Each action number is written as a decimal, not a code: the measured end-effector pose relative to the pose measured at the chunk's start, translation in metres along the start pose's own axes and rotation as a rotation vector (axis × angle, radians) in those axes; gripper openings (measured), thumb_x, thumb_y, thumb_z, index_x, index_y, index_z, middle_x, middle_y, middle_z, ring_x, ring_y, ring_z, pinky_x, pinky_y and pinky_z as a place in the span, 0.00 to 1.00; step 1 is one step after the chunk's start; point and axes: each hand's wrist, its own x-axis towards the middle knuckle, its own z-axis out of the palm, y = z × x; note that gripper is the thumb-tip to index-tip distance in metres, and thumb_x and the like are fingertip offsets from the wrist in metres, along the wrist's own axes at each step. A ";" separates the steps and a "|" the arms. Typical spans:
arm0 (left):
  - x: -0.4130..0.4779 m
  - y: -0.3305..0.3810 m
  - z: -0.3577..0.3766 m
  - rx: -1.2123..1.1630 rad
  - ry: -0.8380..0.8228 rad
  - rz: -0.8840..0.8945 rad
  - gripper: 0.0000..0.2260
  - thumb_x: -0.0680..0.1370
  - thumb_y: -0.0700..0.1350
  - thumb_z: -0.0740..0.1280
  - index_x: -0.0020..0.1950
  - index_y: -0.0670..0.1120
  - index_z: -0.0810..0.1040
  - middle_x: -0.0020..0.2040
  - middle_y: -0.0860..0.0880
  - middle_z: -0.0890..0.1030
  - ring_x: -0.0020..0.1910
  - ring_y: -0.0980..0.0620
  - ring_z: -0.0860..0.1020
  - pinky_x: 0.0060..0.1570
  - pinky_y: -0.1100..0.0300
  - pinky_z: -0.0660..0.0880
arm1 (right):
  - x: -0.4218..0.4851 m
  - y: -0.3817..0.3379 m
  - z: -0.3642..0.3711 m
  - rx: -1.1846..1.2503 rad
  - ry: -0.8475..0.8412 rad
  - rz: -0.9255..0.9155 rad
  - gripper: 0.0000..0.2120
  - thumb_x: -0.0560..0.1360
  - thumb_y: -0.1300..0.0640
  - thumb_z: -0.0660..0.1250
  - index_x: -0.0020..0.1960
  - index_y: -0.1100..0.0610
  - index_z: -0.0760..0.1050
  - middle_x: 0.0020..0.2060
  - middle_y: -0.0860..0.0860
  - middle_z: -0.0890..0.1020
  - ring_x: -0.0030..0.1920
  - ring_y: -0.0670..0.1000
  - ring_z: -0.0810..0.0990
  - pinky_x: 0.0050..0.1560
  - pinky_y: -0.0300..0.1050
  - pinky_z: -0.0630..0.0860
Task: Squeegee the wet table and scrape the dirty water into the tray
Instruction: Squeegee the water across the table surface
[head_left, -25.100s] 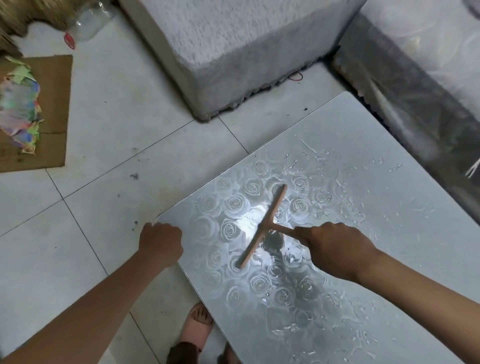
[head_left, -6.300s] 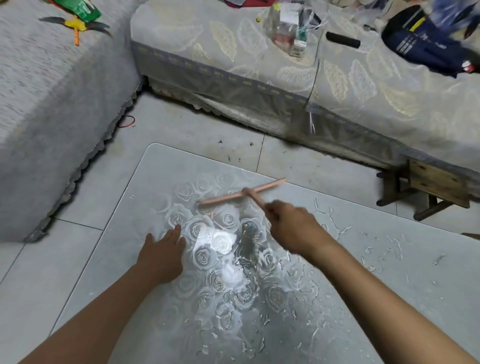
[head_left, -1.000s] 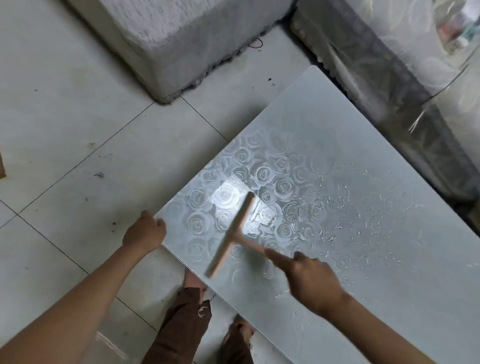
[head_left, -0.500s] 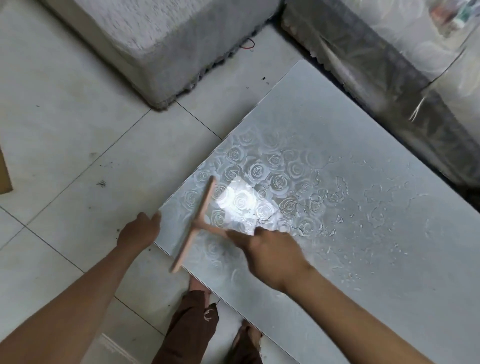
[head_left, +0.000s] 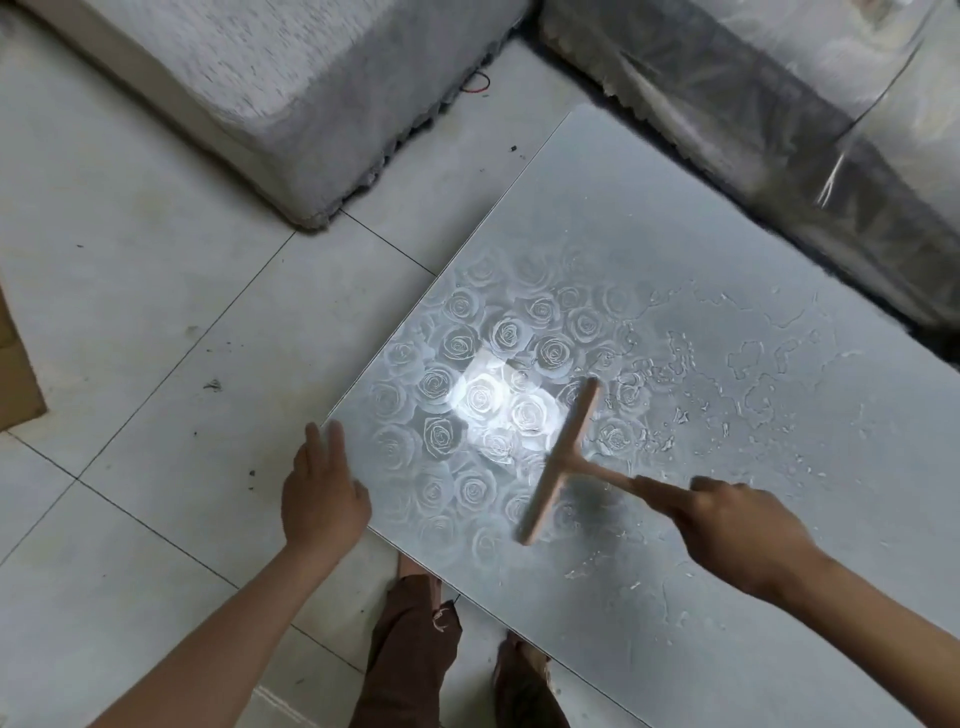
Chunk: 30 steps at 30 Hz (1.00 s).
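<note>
A low glass table (head_left: 649, 218) with a rose pattern fills the right half of the view. Water streaks and drops (head_left: 748, 364) lie on its middle and right. My right hand (head_left: 737, 525) grips the handle of a pink T-shaped squeegee (head_left: 563, 462), whose blade lies slantwise over the roses, well in from the table's near left corner. My left hand (head_left: 322, 499) rests at that corner's edge with the fingers pointing up along it. No tray is in view.
A grey covered sofa block (head_left: 291, 104) stands on the tiled floor at the upper left. A second sofa under a plastic cover (head_left: 779, 104) runs along the table's far side. My legs and feet (head_left: 415, 660) are under the near edge. Cardboard (head_left: 15, 374) lies far left.
The squeegee has moved right, from the table's near left corner back to the middle of the rose patch. My left hand stays at the corner, its fingers now straighter.
</note>
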 end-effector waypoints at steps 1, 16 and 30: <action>-0.007 0.005 0.004 0.021 -0.007 0.043 0.34 0.78 0.45 0.60 0.79 0.43 0.45 0.78 0.39 0.46 0.75 0.40 0.55 0.68 0.50 0.62 | -0.004 0.000 -0.004 -0.023 0.022 0.001 0.24 0.81 0.49 0.49 0.72 0.30 0.47 0.41 0.47 0.75 0.43 0.53 0.80 0.38 0.45 0.72; -0.058 0.048 0.043 0.134 -0.003 0.187 0.29 0.77 0.40 0.60 0.77 0.38 0.56 0.78 0.38 0.52 0.76 0.43 0.56 0.73 0.50 0.56 | -0.003 -0.020 0.050 0.060 0.010 -0.252 0.28 0.78 0.55 0.54 0.75 0.38 0.51 0.50 0.55 0.76 0.45 0.59 0.80 0.37 0.46 0.65; -0.095 0.069 0.064 0.128 -0.018 0.099 0.28 0.78 0.42 0.58 0.77 0.42 0.54 0.78 0.42 0.50 0.76 0.48 0.54 0.72 0.54 0.55 | -0.017 -0.031 0.030 0.044 0.088 -0.386 0.28 0.77 0.59 0.56 0.74 0.41 0.58 0.45 0.56 0.76 0.43 0.58 0.79 0.35 0.46 0.64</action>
